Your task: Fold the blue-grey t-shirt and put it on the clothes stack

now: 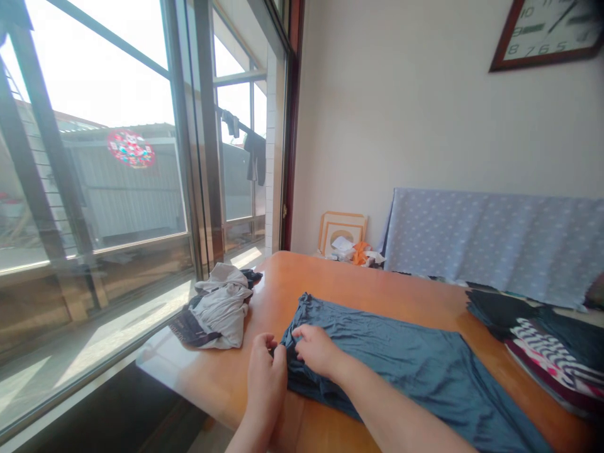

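Note:
A dark blue-grey cloth garment (387,346), which looks like trousers folded lengthwise, lies across the wooden table (358,274). Its gathered end, like a waistband, is at the left. My left hand (267,377) is closed at that end, with a bit of dark fabric showing between thumb and curled fingers. Bent over the same end from above, my right hand (318,352) pinches the cloth near its edge. The garment's far end runs off toward the lower right.
A crumpled grey-and-black garment (224,308) lies on the table's left, beside the window (117,189). Folded clothes (552,352) are stacked at the right. Behind the table are a cloth-draped piece of furniture (472,239) and leaning frames (342,229).

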{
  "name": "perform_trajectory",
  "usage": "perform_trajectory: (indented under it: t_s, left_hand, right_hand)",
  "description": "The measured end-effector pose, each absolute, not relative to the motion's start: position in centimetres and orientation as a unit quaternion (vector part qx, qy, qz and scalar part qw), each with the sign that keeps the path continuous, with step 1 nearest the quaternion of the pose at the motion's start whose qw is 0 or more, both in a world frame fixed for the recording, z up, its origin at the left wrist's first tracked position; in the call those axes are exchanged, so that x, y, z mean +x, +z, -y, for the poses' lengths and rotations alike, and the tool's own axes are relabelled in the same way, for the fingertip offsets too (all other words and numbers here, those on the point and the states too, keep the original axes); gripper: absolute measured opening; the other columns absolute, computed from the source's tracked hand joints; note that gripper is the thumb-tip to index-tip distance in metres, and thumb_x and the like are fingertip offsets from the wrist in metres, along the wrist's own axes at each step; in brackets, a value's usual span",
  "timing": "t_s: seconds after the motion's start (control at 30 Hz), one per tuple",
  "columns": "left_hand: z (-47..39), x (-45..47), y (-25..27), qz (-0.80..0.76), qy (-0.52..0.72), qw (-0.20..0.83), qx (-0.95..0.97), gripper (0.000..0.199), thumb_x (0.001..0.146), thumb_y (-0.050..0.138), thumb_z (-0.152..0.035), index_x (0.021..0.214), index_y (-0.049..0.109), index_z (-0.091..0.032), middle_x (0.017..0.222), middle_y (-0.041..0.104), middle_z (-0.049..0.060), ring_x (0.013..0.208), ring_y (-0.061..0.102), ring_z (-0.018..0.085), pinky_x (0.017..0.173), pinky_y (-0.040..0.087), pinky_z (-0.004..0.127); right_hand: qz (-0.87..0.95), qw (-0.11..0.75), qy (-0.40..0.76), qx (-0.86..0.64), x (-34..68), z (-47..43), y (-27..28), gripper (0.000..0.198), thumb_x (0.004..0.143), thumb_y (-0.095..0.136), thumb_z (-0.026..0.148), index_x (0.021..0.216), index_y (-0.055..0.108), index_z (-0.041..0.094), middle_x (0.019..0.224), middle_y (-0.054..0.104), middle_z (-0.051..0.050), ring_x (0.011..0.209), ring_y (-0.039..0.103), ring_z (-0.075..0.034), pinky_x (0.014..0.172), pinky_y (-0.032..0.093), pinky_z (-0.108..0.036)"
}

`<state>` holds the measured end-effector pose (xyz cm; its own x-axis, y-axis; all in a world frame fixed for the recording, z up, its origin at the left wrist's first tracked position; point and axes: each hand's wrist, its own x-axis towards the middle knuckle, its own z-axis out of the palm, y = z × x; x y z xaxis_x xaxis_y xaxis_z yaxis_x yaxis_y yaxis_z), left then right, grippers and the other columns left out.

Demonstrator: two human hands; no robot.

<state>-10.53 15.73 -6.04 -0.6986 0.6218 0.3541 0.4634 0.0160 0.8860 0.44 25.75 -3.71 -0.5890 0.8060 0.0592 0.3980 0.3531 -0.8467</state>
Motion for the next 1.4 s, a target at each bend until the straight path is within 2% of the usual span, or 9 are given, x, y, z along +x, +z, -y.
perform_trajectory:
  t_s: [0.13,0.43,0.53,0.63,0.8,0.97,1.13,1.27,1.4]
  left_hand:
    - [-15.8,-10.5,-6.1,-0.723,0.555,0.05,0.407,0.031,0.082,0.055,-0.038,0.105,0.057,-0.017,0.101,0.066,0.01,0.099,0.065,0.029,0.089,0.049,0.042]
    - [-15.0,-9.5,-5.2,-0.743,0.422,-0.078,0.514,0.024,0.086,0.051,-0.024,0.102,0.068,-0.021,0.114,0.067,0.011,0.11,0.06,0.029,0.099,0.044,0.042]
    - [-14.4,-8.3,-4.3,-0.724,0.366,-0.082,0.579,0.024,0.09,0.053,-0.028,0.102,0.073,-0.027,0.128,0.067,0.007,0.124,0.052,0.03,0.107,0.037,0.046]
    - [-14.0,-7.2,-3.7,-0.719,0.321,-0.057,0.614,0.023,0.091,0.055,-0.038,0.085,0.075,-0.027,0.128,0.068,0.005,0.132,0.046,0.032,0.108,0.034,0.048]
    - [-14.1,-6.8,-3.3,-0.743,0.279,-0.07,0.604,0.038,0.093,0.051,-0.046,0.068,0.069,-0.023,0.109,0.072,0.01,0.118,0.054,0.033,0.099,0.039,0.045]
    - [-14.5,-7.1,-3.2,-0.765,0.225,-0.074,0.598,0.043,0.094,0.047,-0.053,0.069,0.065,-0.022,0.104,0.07,0.009,0.109,0.057,0.031,0.092,0.041,0.04]
    - [-15.1,-7.4,-3.5,-0.768,0.197,-0.07,0.605,0.042,0.094,0.046,-0.054,0.071,0.062,-0.023,0.102,0.069,0.008,0.106,0.056,0.029,0.089,0.04,0.038]
    - [-15.5,-7.6,-3.8,-0.763,0.185,-0.066,0.616,0.04,0.093,0.047,-0.054,0.072,0.06,-0.023,0.101,0.068,0.008,0.106,0.057,0.029,0.086,0.04,0.036]
    - [-15.7,-7.7,-3.8,-0.762,0.179,-0.065,0.619,0.042,0.093,0.046,-0.056,0.071,0.058,-0.023,0.1,0.067,0.007,0.105,0.058,0.028,0.085,0.04,0.035]
  right_hand:
    - [0.808,0.285,0.377,-0.353,3.0,-22.4,-3.4,0.033,0.083,0.055,0.017,0.109,0.075,0.022,0.1,0.078,-0.004,0.095,0.069,-0.019,0.086,0.05,-0.026]
    - [0.793,0.322,0.266,-0.443,12.9,-20.5,-3.9,0.028,0.086,0.051,0.018,0.098,0.075,0.023,0.099,0.076,-0.003,0.097,0.067,-0.019,0.086,0.046,-0.026]
    - [0.802,0.292,0.218,-0.474,15.0,-20.1,-4.3,0.028,0.087,0.053,0.019,0.1,0.076,0.024,0.101,0.073,-0.005,0.099,0.065,-0.02,0.086,0.044,-0.028]
    - [0.832,0.243,0.179,-0.466,15.7,-18.7,-4.6,0.026,0.086,0.056,0.023,0.1,0.078,0.027,0.1,0.071,-0.006,0.1,0.063,-0.022,0.087,0.042,-0.03]
    - [0.854,0.241,0.175,-0.426,16.3,-16.8,-4.2,0.025,0.088,0.055,0.026,0.093,0.079,0.029,0.095,0.07,-0.004,0.097,0.062,-0.02,0.088,0.041,-0.028]
    - [0.813,0.291,0.147,-0.483,18.5,-17.0,-3.9,0.023,0.09,0.053,0.025,0.092,0.076,0.025,0.093,0.068,-0.004,0.096,0.062,-0.019,0.084,0.04,-0.026]
    - [0.826,0.254,0.189,-0.465,21.0,-17.1,-4.0,0.024,0.091,0.051,0.025,0.081,0.073,0.024,0.087,0.066,-0.001,0.084,0.062,-0.015,0.074,0.038,-0.024]
    - [0.798,0.283,0.146,-0.511,23.3,-17.0,-3.9,0.021,0.092,0.052,0.027,0.085,0.071,0.024,0.089,0.066,-0.002,0.09,0.061,-0.017,0.078,0.038,-0.026]
    - [0.799,0.246,0.127,-0.535,25.5,-16.7,-4.1,0.015,0.089,0.056,0.025,0.082,0.069,0.023,0.089,0.066,-0.002,0.088,0.061,-0.018,0.078,0.037,-0.027]
